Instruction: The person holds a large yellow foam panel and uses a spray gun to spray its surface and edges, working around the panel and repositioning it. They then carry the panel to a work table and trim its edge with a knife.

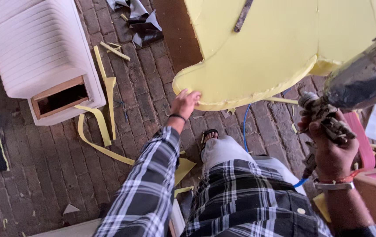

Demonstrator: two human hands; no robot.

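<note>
Your left hand point(185, 103) lies spread, fingertips pressed flat on the curved lower edge of the one yellow foam panel point(267, 48), which fills the frame from 12 to 2 o'clock. Your right hand point(332, 151), at 4 o'clock, is wrapped tight round the handle of a single metal spray gun point(354, 90), its cup tilting toward 2 o'clock, just right of the foam. One blue hose point(245, 125) runs below the foam edge. One white ribbed cushion point(36, 44) sits at 10 o'clock, yellow foam strips point(102, 125) scattered beside it.
</note>
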